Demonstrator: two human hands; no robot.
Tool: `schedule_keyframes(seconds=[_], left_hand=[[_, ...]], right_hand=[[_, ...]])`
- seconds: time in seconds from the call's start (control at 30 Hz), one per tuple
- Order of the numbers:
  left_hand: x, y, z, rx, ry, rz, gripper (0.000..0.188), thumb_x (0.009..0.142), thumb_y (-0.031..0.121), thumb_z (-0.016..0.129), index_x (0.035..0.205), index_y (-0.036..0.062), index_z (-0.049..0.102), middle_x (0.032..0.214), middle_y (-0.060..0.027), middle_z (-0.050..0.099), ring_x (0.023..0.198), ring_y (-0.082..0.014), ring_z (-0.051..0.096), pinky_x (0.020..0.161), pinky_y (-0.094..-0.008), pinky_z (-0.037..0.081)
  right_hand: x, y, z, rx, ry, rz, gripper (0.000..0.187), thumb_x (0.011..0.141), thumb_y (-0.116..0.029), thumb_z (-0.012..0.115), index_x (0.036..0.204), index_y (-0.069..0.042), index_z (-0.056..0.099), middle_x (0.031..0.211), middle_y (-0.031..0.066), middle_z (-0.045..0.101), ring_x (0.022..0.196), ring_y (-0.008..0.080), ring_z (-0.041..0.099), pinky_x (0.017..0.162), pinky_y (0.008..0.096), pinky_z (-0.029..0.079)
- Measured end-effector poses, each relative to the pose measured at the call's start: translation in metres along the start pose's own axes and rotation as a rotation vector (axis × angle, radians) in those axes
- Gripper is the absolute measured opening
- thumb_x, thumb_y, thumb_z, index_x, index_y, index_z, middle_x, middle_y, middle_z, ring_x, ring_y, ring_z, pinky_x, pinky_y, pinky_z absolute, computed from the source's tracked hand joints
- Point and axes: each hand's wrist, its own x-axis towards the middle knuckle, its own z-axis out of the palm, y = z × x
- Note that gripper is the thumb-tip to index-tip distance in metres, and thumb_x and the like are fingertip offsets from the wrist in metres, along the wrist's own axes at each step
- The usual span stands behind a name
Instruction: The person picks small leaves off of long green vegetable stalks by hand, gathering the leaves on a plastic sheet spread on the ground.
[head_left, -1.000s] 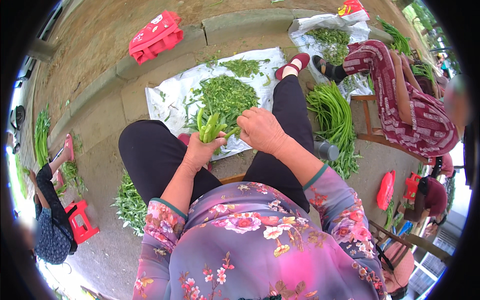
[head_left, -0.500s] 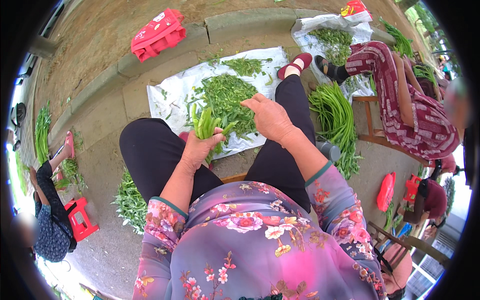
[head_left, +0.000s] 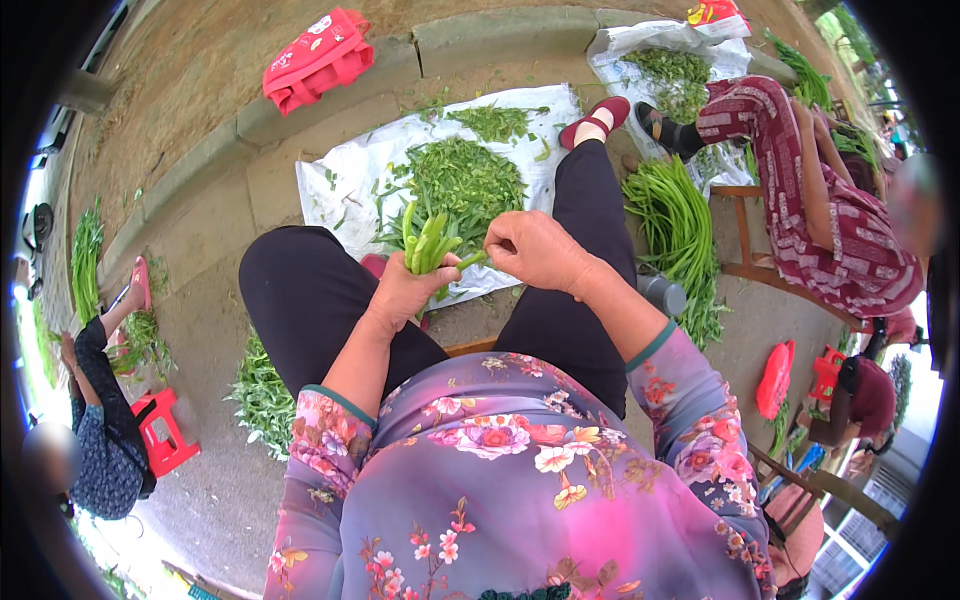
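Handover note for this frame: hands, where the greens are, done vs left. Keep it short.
Left hand: closed on a bunch of green stems, held upright over the lap.
Right hand: fingers pinch a stem end at the bunch's right side.
White sheet on the ground ahead: carries a pile of picked green pieces, with a smaller pile beyond it.
Long green stalks lie to the right of the right leg; a leafy heap lies by the left leg.
Done: a good pile already on the sheet.
Left: the bunch in hand, and seemingly the long stalks.
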Motion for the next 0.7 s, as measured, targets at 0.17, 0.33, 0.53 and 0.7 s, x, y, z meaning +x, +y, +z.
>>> schedule_keyframes(seconds=[0.17,0.33,0.53,0.7], left_hand=[[0.0,0.001,-0.001,0.041,-0.042,-0.031,0.015,0.076,0.004,0.068,0.091,0.0009,0.067,0.08,-0.0016,0.065,0.074,-0.0094,0.058,0.068,-0.0248,0.046],[0.002,-0.004,-0.002,-0.045,0.028,0.017,0.018,0.077,0.006,0.069,0.093,0.0018,0.064,0.075,0.0002,0.06,0.061,-0.007,0.049,0.055,-0.0212,0.04],[0.013,-0.017,-0.013,-0.349,0.184,0.137,0.023,0.08,0.011,0.07,0.099,0.0023,0.062,0.075,0.0012,0.057,0.063,-0.0079,0.048,0.058,-0.0213,0.04],[0.014,-0.012,-0.016,-0.604,0.149,0.161,0.024,0.081,0.012,0.068,0.1,0.0017,0.058,0.08,-0.001,0.057,0.062,-0.0107,0.047,0.059,-0.0235,0.039]], right_hand=[[-0.004,-0.003,-0.004,-0.411,0.006,-0.273,0.007,0.074,-0.01,0.058,0.073,-0.003,0.056,0.073,0.0107,0.056,0.073,0.0299,0.057,0.069,0.0387,0.046],[-0.004,-0.002,-0.019,-0.627,-0.06,-0.253,0.009,0.075,-0.014,0.058,0.072,-0.006,0.057,0.076,0.0076,0.057,0.076,0.027,0.058,0.073,0.0377,0.046],[0.003,0.003,-0.024,-0.561,0.089,-0.115,0.006,0.078,-0.013,0.057,0.077,-0.007,0.059,0.078,0.0068,0.057,0.078,0.0274,0.058,0.072,0.0393,0.046],[0.008,0.011,0.0,-0.373,0.317,-0.108,0.016,0.08,-0.008,0.055,0.094,-0.005,0.063,0.082,0.0119,0.059,0.081,0.0313,0.059,0.071,0.0391,0.048]])
